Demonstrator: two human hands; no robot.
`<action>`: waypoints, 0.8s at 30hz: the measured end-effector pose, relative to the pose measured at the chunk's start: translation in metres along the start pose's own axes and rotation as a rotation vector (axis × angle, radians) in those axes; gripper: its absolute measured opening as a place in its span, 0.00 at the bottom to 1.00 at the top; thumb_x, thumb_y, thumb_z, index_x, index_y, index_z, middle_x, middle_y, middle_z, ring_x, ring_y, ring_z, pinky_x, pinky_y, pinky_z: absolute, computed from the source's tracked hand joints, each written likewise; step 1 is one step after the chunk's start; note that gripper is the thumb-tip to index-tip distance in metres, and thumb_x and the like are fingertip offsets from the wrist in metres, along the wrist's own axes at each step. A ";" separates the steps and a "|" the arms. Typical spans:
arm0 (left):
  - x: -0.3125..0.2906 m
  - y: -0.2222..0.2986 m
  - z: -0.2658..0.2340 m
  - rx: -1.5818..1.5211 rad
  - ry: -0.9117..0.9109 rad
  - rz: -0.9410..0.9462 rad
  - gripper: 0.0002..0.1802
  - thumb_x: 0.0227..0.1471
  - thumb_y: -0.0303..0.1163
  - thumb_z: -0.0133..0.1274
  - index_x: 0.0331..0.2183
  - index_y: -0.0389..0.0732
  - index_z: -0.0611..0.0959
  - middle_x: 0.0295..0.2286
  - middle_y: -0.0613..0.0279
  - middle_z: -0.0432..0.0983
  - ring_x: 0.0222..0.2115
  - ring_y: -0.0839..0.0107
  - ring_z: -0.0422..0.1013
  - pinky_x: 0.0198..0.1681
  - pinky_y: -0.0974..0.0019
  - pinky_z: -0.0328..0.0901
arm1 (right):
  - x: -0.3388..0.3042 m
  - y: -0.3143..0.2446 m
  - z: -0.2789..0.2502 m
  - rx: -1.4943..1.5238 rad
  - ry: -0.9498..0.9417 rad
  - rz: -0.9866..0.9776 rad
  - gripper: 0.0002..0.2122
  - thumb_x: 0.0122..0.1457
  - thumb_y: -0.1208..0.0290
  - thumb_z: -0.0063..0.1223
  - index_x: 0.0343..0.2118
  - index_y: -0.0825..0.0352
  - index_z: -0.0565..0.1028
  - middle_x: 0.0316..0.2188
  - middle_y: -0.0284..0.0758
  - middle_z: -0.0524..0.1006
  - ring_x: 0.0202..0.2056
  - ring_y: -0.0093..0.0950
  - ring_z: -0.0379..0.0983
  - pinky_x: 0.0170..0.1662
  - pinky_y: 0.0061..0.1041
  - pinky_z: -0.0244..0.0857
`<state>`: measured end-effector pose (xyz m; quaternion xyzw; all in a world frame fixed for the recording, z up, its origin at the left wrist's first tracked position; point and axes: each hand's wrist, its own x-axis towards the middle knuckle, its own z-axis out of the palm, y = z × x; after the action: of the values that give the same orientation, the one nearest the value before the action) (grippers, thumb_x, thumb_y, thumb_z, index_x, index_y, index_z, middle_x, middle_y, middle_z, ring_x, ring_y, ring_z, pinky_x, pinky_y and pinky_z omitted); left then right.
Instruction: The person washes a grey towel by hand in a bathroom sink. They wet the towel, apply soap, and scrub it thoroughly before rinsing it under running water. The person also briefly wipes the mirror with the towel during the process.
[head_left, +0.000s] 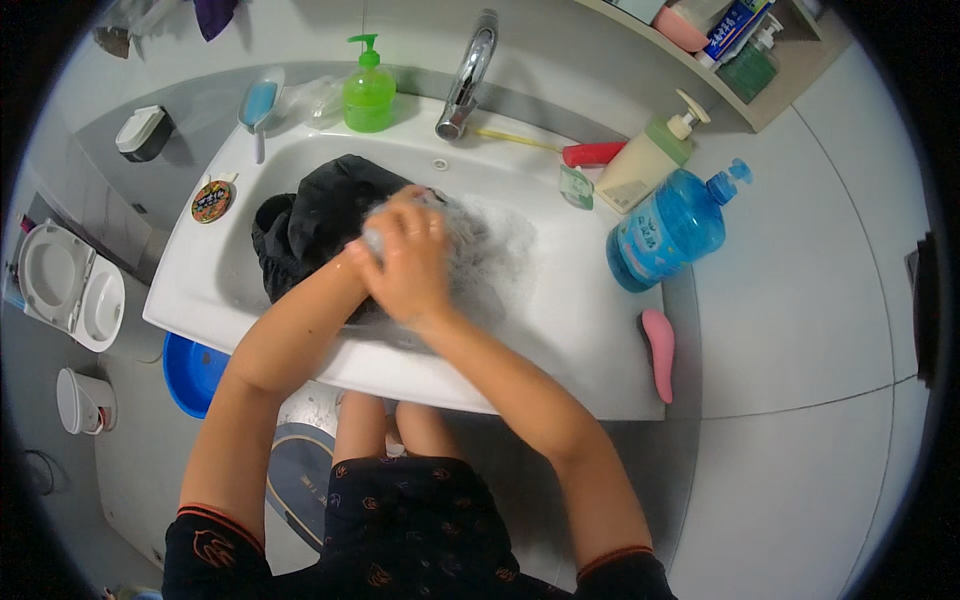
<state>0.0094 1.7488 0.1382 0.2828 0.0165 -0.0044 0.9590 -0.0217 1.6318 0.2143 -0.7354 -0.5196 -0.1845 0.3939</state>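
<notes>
In the white washbasin (pixel 560 350) lies a bunched black garment (pixel 340 195), wet and partly covered with white suds (pixel 505 240). Over its right side my two hands are pressed together. My right hand (pixel 410 265) is on top, fingers bent and closed over sudsy cloth and the other hand. Beneath it my left hand (pixel 408 193) is largely covered; only its wrist and a foamy part near the knuckles show. It appears closed on the same cloth, though its fingertips are hidden.
Along the basin's rim stand a green pump bottle (pixel 369 95), a chrome faucet (pixel 468 80), a cream pump bottle (pixel 650 155) and a large blue pump bottle (pixel 668 230). A pink-handled brush (pixel 659 355) lies at the right edge, a round tin (pixel 211 201) at the left.
</notes>
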 end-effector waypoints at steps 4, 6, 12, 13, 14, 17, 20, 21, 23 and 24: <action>0.017 0.000 -0.017 -0.006 -0.043 0.011 0.17 0.55 0.41 0.40 0.42 0.41 0.72 0.36 0.56 0.72 0.36 0.64 0.68 0.41 0.62 0.66 | 0.031 0.033 0.014 -0.034 0.098 0.193 0.10 0.52 0.62 0.50 0.30 0.64 0.72 0.33 0.40 0.72 0.40 0.42 0.65 0.42 0.39 0.61; 0.018 -0.004 -0.008 0.070 0.154 -0.007 0.17 0.55 0.42 0.41 0.41 0.41 0.73 0.35 0.56 0.73 0.34 0.64 0.69 0.39 0.62 0.66 | 0.038 0.077 0.013 0.011 0.169 0.338 0.11 0.53 0.61 0.48 0.28 0.65 0.73 0.30 0.42 0.73 0.38 0.43 0.67 0.40 0.39 0.62; 0.016 0.000 0.004 1.046 0.756 0.322 0.25 0.51 0.43 0.47 0.45 0.34 0.71 0.37 0.49 0.72 0.39 0.58 0.68 0.46 0.60 0.61 | 0.003 0.156 -0.024 -0.187 -0.105 0.405 0.14 0.55 0.58 0.47 0.33 0.65 0.73 0.33 0.44 0.73 0.41 0.43 0.67 0.41 0.41 0.62; 0.014 0.004 0.012 1.111 0.693 0.266 0.26 0.49 0.42 0.49 0.47 0.36 0.71 0.39 0.47 0.71 0.41 0.56 0.67 0.48 0.60 0.59 | -0.008 0.175 -0.028 -0.240 -0.143 0.426 0.15 0.55 0.57 0.47 0.34 0.65 0.73 0.35 0.44 0.74 0.42 0.43 0.68 0.42 0.41 0.62; 0.008 0.011 0.021 1.174 0.635 0.213 0.27 0.48 0.42 0.50 0.48 0.37 0.70 0.40 0.46 0.70 0.44 0.55 0.65 0.49 0.60 0.58 | -0.022 0.180 -0.030 -0.281 -0.323 0.443 0.15 0.54 0.57 0.48 0.35 0.65 0.73 0.36 0.45 0.73 0.43 0.42 0.67 0.43 0.41 0.62; 0.014 0.002 -0.030 1.682 0.702 0.299 0.27 0.46 0.41 0.53 0.47 0.40 0.71 0.44 0.46 0.68 0.47 0.53 0.63 0.50 0.60 0.58 | -0.040 0.173 -0.022 -0.241 -0.732 0.394 0.17 0.52 0.57 0.52 0.38 0.66 0.72 0.38 0.46 0.73 0.45 0.42 0.67 0.45 0.40 0.62; 0.016 -0.005 -0.022 1.644 0.740 0.320 0.28 0.46 0.42 0.54 0.48 0.40 0.71 0.43 0.48 0.70 0.45 0.60 0.65 0.48 0.63 0.61 | -0.038 0.179 -0.015 -0.060 -0.657 0.432 0.19 0.50 0.59 0.55 0.40 0.66 0.70 0.39 0.47 0.73 0.44 0.44 0.67 0.45 0.38 0.62; 0.013 0.002 0.000 1.444 0.609 0.211 0.34 0.47 0.45 0.54 0.53 0.41 0.65 0.51 0.47 0.62 0.52 0.55 0.58 0.52 0.59 0.57 | -0.040 0.189 -0.017 -0.088 -0.491 0.551 0.19 0.50 0.60 0.56 0.41 0.67 0.69 0.39 0.47 0.73 0.43 0.45 0.68 0.44 0.38 0.62; 0.005 0.003 0.028 0.872 0.598 0.074 0.39 0.48 0.50 0.53 0.56 0.44 0.60 0.54 0.48 0.55 0.54 0.51 0.55 0.54 0.54 0.55 | -0.032 0.201 -0.013 -0.177 -0.175 0.653 0.16 0.49 0.66 0.55 0.39 0.68 0.68 0.37 0.44 0.74 0.39 0.40 0.72 0.40 0.35 0.65; 0.003 0.003 0.033 0.587 0.587 0.017 0.41 0.48 0.52 0.52 0.58 0.45 0.57 0.56 0.49 0.51 0.54 0.49 0.53 0.54 0.51 0.54 | -0.022 0.188 -0.017 0.165 -0.127 0.805 0.15 0.49 0.67 0.55 0.38 0.68 0.68 0.36 0.42 0.74 0.38 0.37 0.72 0.39 0.34 0.66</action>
<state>0.0133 1.7337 0.1671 0.5336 0.2848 0.0798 0.7923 0.1428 1.5772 0.1366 -0.8558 -0.2268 0.0721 0.4593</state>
